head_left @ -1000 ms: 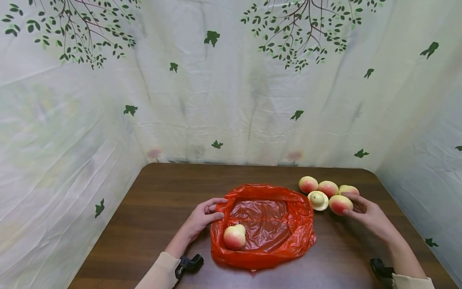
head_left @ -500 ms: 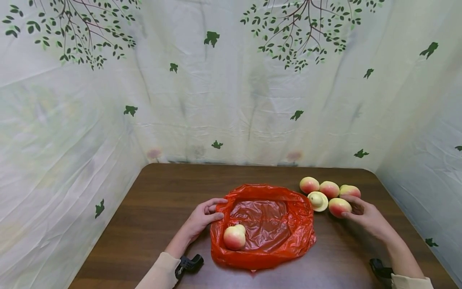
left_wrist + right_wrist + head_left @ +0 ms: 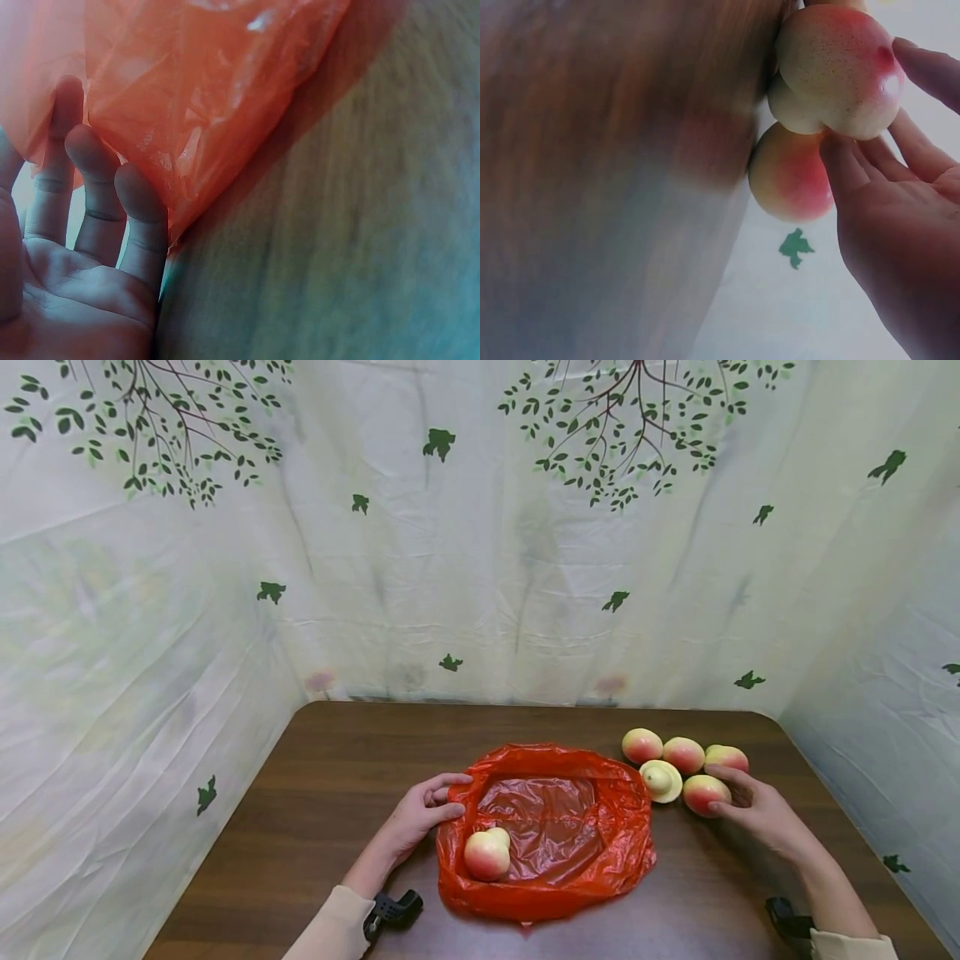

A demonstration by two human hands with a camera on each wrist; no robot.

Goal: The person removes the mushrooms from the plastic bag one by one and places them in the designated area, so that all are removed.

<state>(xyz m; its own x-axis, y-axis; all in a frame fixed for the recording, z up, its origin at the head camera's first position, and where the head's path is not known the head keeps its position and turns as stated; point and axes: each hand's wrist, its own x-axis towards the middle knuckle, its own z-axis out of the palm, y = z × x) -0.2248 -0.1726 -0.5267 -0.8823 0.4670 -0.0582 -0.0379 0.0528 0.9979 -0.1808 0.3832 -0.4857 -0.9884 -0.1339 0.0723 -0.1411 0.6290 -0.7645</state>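
A red plastic bag [image 3: 618, 868] lies on the table with its mouth spread wide. At its left rim my left hand [image 3: 420, 810] holds the plastic between thumb and index finger; in the left wrist view the other fingers [image 3: 142, 195] lie against the bag's outside. Inside, at the near left corner, sits a red-and-yellow peach [image 3: 486, 857] with a small pale lump behind it. To the right of the bag, my right hand [image 3: 765, 810] grips another peach [image 3: 705, 795], fingers behind and thumb in front. The right wrist view shows this speckled peach [image 3: 840, 71] close up.
Beyond the gripped peach are several more: one at the back left [image 3: 642, 746], one beside it [image 3: 683, 755] and a yellower one [image 3: 726, 757]. A cream cup-shaped piece with a round knob [image 3: 660, 781] lies against the bag's right rim. A leaf-patterned curtain [image 3: 480, 568] hangs behind the brown table [image 3: 360, 735].
My right hand and its peach have shifted slightly left and toward me. The fruits behind were nudged a little to the right. My left hand and the bag have stayed put.
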